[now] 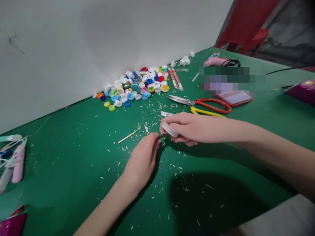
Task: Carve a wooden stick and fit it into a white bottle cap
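White and round, a bottle cap (170,129) is pinched in the fingers of my right hand (185,127). My left hand (145,154) is closed around a thin dark rod-like tool (161,135), whose far end reaches the cap; whether it goes into the cap I cannot tell. Just beyond my right hand, a flat pale blade (166,113) shows, the rest of it hidden behind the fingers. A slim wooden stick (127,136) lies on the table left of my hands, with wood shavings scattered around it.
Many coloured bottle caps (135,87) are heaped against the wall. Scissors with red and yellow handles (214,104) lie beyond my right arm, near wrapped sticks (176,78) and a pink glue gun (215,62). Pink corded items (18,164) sit at the left edge of the green table (71,157).
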Action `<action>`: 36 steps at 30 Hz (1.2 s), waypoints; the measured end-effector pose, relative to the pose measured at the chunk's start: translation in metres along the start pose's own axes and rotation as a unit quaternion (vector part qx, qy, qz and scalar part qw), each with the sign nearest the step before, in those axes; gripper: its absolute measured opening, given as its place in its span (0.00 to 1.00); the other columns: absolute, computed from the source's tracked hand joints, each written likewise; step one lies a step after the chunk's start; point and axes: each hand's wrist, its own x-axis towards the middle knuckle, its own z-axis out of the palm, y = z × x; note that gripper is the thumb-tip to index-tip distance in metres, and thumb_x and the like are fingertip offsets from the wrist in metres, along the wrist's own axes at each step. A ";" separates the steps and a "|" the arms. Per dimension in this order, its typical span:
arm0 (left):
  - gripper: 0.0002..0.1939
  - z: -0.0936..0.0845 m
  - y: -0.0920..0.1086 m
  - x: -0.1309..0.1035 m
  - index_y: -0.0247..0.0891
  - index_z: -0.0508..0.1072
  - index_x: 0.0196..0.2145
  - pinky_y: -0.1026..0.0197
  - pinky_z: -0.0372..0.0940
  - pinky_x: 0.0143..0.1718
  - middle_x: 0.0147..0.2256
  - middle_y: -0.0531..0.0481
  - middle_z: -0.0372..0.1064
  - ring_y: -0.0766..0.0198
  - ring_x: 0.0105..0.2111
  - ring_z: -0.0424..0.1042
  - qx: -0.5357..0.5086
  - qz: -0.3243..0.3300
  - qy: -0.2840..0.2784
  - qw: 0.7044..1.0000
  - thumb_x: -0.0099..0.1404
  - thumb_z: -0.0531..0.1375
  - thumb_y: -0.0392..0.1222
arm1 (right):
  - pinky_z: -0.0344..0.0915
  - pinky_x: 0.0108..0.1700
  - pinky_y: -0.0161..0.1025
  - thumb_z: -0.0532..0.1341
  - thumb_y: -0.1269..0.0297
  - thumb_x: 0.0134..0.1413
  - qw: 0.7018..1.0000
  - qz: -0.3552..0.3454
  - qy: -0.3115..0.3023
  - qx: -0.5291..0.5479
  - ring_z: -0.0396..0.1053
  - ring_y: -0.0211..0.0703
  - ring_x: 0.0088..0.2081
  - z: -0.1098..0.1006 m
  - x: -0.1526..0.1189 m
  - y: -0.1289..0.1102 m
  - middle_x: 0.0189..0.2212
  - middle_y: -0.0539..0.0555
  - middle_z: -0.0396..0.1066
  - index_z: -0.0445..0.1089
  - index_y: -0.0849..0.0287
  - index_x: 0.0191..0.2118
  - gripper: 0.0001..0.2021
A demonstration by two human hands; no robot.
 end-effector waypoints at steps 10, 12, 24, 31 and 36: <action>0.12 0.007 -0.009 -0.001 0.39 0.68 0.45 0.59 0.68 0.41 0.40 0.45 0.72 0.64 0.38 0.70 -0.053 0.033 0.004 0.998 0.73 0.47 0.39 | 0.48 0.27 0.37 0.48 0.50 0.63 0.980 -0.007 0.062 -0.190 0.59 0.36 0.25 0.008 -0.010 -0.012 0.26 0.50 0.66 0.64 0.56 0.29 0.18; 0.12 0.006 -0.011 -0.002 0.38 0.68 0.44 0.58 0.68 0.41 0.40 0.44 0.72 0.63 0.39 0.70 -0.052 0.028 0.012 0.998 0.73 0.47 0.40 | 0.48 0.28 0.37 0.48 0.50 0.63 0.974 -0.010 0.073 -0.215 0.60 0.37 0.25 0.011 -0.010 -0.020 0.27 0.51 0.68 0.65 0.56 0.31 0.18; 0.12 -0.008 -0.016 -0.004 0.37 0.69 0.40 0.58 0.66 0.40 0.37 0.46 0.71 0.63 0.37 0.67 -0.010 0.033 0.038 0.999 0.73 0.47 0.40 | 0.44 0.26 0.39 0.53 0.68 0.60 0.894 -0.079 0.126 -0.423 0.47 0.34 0.19 0.028 0.005 -0.057 0.18 0.48 0.58 0.63 0.58 0.29 0.08; 0.12 -0.027 -0.012 0.002 0.38 0.68 0.37 0.57 0.64 0.43 0.37 0.47 0.69 0.63 0.38 0.66 0.008 0.030 0.011 0.999 0.73 0.47 0.42 | 0.45 0.26 0.39 0.57 0.71 0.56 0.873 -0.082 0.126 -0.465 0.46 0.34 0.19 0.026 0.012 -0.060 0.17 0.47 0.56 0.62 0.57 0.28 0.06; 0.23 -0.039 -0.007 0.001 0.39 0.64 0.34 0.59 0.61 0.35 0.31 0.48 0.67 0.64 0.31 0.64 -0.053 -0.055 0.050 0.996 0.74 0.37 0.51 | 0.44 0.30 0.40 0.57 0.71 0.56 0.886 -0.088 0.138 -0.433 0.51 0.39 0.22 0.026 0.014 -0.062 0.17 0.48 0.53 0.60 0.56 0.26 0.09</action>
